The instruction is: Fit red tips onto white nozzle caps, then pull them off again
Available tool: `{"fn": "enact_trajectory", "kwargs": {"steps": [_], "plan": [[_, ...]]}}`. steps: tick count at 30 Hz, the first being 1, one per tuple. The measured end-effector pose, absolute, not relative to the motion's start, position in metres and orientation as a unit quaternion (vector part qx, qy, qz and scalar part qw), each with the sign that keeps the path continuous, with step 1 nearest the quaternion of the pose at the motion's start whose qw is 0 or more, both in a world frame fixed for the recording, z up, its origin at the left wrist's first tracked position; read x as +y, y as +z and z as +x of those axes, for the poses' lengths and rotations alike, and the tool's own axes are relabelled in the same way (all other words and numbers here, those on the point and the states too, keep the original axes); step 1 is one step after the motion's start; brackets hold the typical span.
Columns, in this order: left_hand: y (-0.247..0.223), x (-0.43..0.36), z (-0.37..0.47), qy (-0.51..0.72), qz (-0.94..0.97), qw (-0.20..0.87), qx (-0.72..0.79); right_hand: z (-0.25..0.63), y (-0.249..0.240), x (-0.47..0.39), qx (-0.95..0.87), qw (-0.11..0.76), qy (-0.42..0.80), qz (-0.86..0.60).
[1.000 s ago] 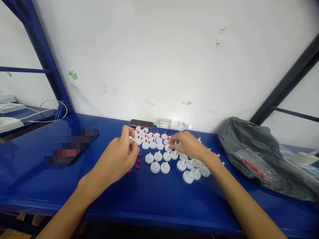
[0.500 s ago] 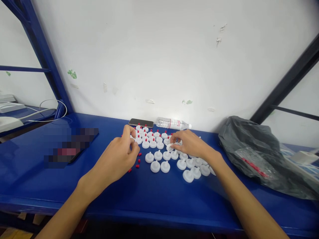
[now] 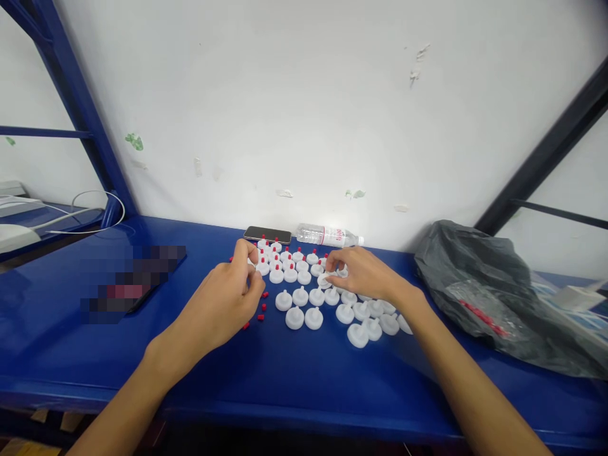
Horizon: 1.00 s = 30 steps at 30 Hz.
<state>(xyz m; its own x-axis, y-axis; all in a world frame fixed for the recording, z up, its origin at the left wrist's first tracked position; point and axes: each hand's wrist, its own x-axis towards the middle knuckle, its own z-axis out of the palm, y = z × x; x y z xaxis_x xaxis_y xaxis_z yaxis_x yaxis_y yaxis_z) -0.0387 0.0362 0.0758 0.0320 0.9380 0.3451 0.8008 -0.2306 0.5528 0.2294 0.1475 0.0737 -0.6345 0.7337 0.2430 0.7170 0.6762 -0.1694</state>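
Note:
My left hand (image 3: 223, 292) is closed, thumb and forefinger curled together at the left edge of a group of white round caps with spouts (image 3: 276, 275), many topped with small red tips. Whatever sits between those fingers is too hidden to name. On the other side, my right hand (image 3: 363, 271) pinches a tilted white spouted cap (image 3: 323, 280) at its fingertips. Below and under this hand lie several white caps without red tips (image 3: 313, 318). A few loose red tips (image 3: 264, 307) are scattered just right of my left hand.
Along the wall lie a phone (image 3: 267, 235) and a clear plastic bottle (image 3: 327, 235) on its side. A dark plastic bag (image 3: 456, 272) with a clear packet of red pieces (image 3: 484, 316) is at the right. A dark, partly blurred object (image 3: 142, 282) rests at the left.
Almost nothing differs. The view has shifted slightly, and both hands keep nearly the same place and finger pose.

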Motion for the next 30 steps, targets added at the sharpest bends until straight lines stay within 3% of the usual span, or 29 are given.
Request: {"fn": "enact_trajectory", "kwargs": {"steps": [6,21,30], "plan": [[0.076,0.035,-0.040,0.322,0.716,0.104,0.610,0.229,0.077,0.144,-0.897,0.170,0.102,-0.395],[0.076,0.036,-0.039,0.292,0.731,0.092,0.610,0.228,0.069,0.154,-0.905,0.134,0.052,-0.399],[0.074,0.037,-0.038,0.275,0.740,0.071,0.610,0.230,0.067,0.156,-0.905,0.140,0.109,-0.386]]}}
